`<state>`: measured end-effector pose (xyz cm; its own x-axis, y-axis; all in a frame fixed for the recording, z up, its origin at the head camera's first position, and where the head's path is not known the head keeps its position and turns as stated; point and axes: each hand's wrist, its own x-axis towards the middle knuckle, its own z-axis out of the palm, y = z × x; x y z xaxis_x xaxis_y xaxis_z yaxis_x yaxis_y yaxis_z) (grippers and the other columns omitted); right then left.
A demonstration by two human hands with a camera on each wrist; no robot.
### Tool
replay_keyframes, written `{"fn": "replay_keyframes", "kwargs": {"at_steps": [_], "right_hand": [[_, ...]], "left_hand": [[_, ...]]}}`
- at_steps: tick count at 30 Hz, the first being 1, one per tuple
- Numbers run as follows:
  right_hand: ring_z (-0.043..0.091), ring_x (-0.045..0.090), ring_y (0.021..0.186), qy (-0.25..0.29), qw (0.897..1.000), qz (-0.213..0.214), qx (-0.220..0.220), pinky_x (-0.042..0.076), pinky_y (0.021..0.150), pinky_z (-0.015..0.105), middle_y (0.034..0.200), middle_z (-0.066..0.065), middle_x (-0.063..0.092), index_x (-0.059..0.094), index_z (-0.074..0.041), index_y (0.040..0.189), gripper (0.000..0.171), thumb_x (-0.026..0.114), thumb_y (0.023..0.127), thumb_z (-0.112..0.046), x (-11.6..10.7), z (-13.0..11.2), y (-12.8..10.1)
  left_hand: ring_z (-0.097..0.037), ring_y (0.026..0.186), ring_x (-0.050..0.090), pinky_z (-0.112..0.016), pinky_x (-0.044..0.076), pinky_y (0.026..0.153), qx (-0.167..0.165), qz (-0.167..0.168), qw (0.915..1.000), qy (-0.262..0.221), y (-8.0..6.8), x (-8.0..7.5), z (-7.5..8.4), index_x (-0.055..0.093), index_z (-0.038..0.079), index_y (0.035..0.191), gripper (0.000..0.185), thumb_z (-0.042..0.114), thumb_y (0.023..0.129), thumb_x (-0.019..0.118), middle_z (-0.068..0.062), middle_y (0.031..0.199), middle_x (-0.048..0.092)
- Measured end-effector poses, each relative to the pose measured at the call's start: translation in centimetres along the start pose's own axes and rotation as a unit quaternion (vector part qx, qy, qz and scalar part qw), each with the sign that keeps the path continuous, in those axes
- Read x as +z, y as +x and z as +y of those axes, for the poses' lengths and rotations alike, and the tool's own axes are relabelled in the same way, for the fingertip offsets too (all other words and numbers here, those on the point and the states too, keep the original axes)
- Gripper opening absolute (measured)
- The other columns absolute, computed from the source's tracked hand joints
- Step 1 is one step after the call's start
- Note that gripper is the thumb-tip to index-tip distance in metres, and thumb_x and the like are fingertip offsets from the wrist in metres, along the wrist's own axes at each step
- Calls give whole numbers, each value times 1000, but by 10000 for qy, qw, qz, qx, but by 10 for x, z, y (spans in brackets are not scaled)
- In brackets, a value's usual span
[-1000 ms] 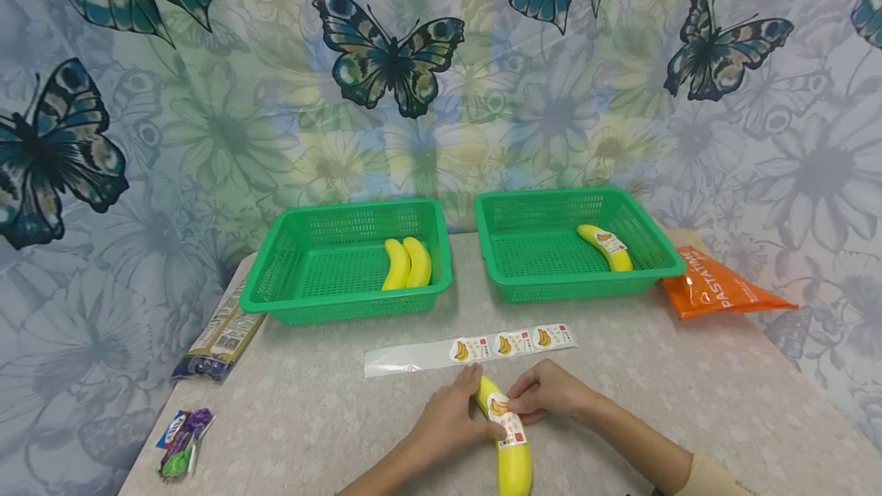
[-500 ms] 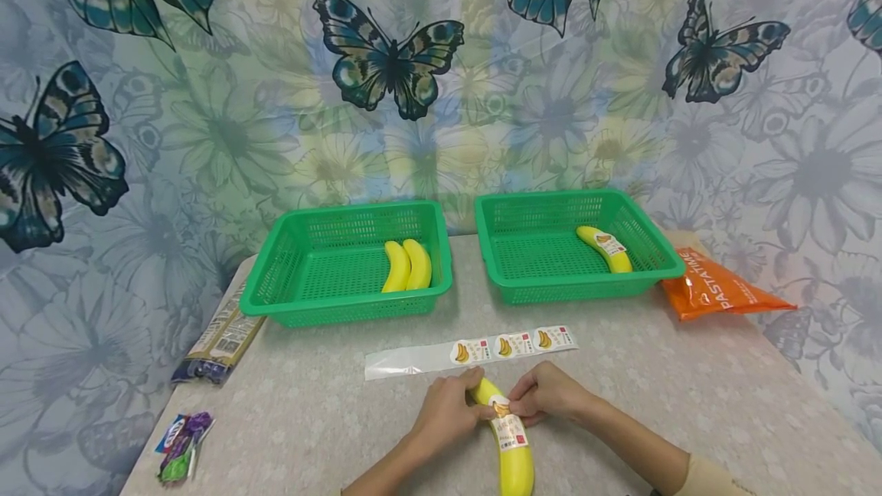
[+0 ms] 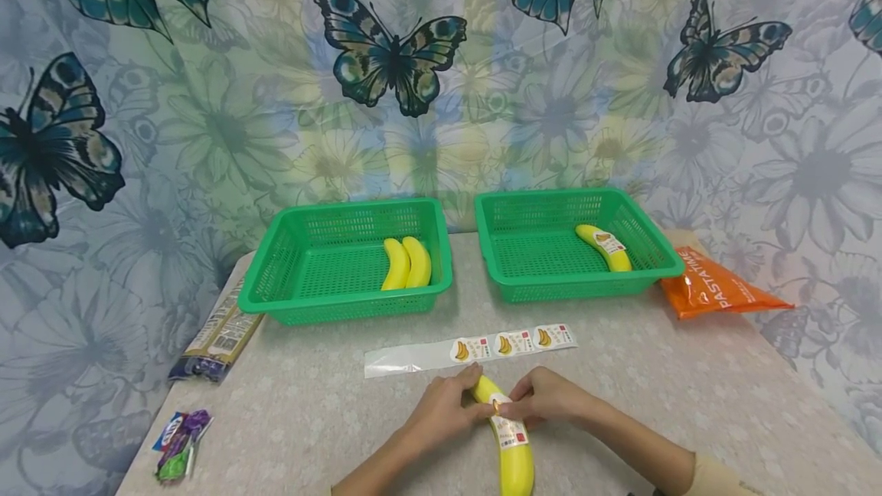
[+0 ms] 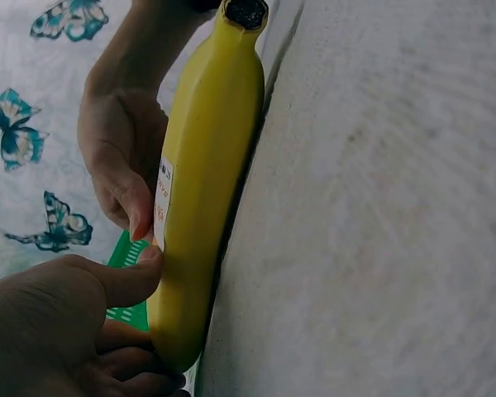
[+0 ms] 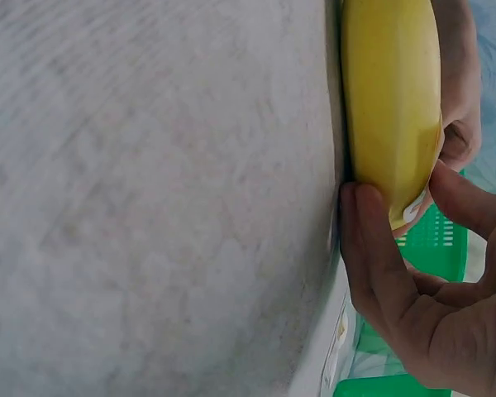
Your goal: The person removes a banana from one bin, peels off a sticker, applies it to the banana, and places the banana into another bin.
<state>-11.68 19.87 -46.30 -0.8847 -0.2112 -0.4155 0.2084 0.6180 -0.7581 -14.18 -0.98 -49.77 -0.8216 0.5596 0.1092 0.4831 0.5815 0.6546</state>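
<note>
A yellow banana (image 3: pixel 513 458) lies on the table near the front edge, with a white label (image 3: pixel 511 430) across its upper side. My left hand (image 3: pixel 451 408) grips the banana's far end, thumb on top. From the other side my right hand (image 3: pixel 546 399) pinches the banana, its thumb on the label's top end. The left wrist view shows the banana (image 4: pixel 207 190) and label (image 4: pixel 163 198), with my left thumb (image 4: pixel 107 285) pressing beside it. The right wrist view shows right fingers (image 5: pixel 380 248) under the banana (image 5: pixel 393 99).
A sticker strip (image 3: pixel 475 349) lies just beyond the hands. Behind it the left green basket (image 3: pixel 344 308) holds two bananas (image 3: pixel 406 262), and the right basket (image 3: pixel 572 289) holds a labelled one (image 3: pixel 605 246). An orange bag (image 3: pixel 717 289) lies right; packets (image 3: pixel 217 339) lie left.
Both thumbs have closed in over the top end of the label, covering its printed picture. The banana has hardly moved.
</note>
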Motion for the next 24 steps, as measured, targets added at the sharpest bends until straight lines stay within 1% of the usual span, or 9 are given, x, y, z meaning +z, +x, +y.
{"fn": "replay_keyframes", "kwargs": {"at_steps": [3, 8, 10, 13, 15, 17, 20, 22, 24], "right_hand": [[10, 58, 63, -269, 9993, 219, 104, 48, 55, 23, 72, -1, 67, 73, -5, 86, 31, 80, 80, -34, 3, -3, -1], [10, 57, 61, -249, 9989, 388, 72, 47, 54, 23, 71, 0, 66, 73, -3, 86, 32, 81, 78, -33, 4, -3, -1], [10, 57, 60, -215, 9989, 414, 74, 47, 54, 23, 70, 0, 66, 73, -4, 85, 32, 82, 78, -33, 5, -2, -1], [9, 57, 59, -125, 9991, 411, 33, 46, 53, 22, 68, -1, 67, 73, -5, 82, 30, 82, 77, -33, 5, -2, -1], [8, 56, 58, -47, 9992, 385, -27, 45, 53, 22, 67, -2, 67, 73, -5, 81, 29, 82, 77, -32, 5, -1, 0], [8, 56, 57, 44, 9993, 341, -112, 45, 53, 22, 66, -3, 67, 73, -4, 79, 27, 81, 77, -30, 5, -1, 0], [8, 56, 57, 137, 9993, 289, -184, 46, 52, 22, 65, -3, 67, 73, -4, 79, 26, 81, 78, -29, 5, -1, -1], [8, 57, 56, 157, 9993, 276, -204, 47, 52, 22, 65, -3, 67, 73, -4, 78, 26, 80, 78, -28, 5, -1, -2], [8, 57, 57, 117, 9993, 314, -189, 47, 52, 22, 65, -2, 67, 73, -4, 78, 26, 81, 77, -29, 5, -1, -3]], "left_hand": [[-24, 120, 61, -41, 49, 103, 50, -144, 9999, -5, 1, -2, 0, 55, 3, 137, 67, 43, 86, 71, -10, 137, 60], [-27, 129, 55, -41, 46, 107, 119, -422, 9990, 31, 4, -6, -1, 52, 2, 140, 69, 43, 88, 69, -13, 142, 55], [-24, 124, 59, -39, 47, 106, 164, -491, 9986, 56, 5, -8, -2, 53, 3, 140, 65, 40, 89, 68, -12, 141, 56], [-21, 125, 58, -38, 48, 105, 159, -468, 9987, 98, 12, -14, 0, 51, 2, 141, 62, 35, 90, 66, -11, 142, 55], [-23, 128, 55, -41, 46, 107, 177, -393, 9990, 109, 21, -18, 4, 49, 2, 142, 63, 33, 91, 64, -12, 145, 52], [-28, 139, 44, -47, 39, 112, 133, -335, 9994, 14, 34, -22, 9, 42, 1, 146, 67, 35, 92, 62, -13, 152, 43], [-32, 148, 28, -54, 29, 117, 90, -205, 9995, -221, 58, -29, 18, 33, 1, 151, 74, 40, 94, 60, -15, 158, 32], [-32, 150, 20, -55, 25, 119, 30, -73, 9991, -409, 77, -33, 25, 26, 2, 153, 79, 42, 94, 60, -15, 161, 24], [-31, 152, 15, -55, 22, 120, -51, 91, 9986, -528, 96, -36, 31, 20, 2, 155, 84, 45, 94, 60, -15, 162, 19]]}}
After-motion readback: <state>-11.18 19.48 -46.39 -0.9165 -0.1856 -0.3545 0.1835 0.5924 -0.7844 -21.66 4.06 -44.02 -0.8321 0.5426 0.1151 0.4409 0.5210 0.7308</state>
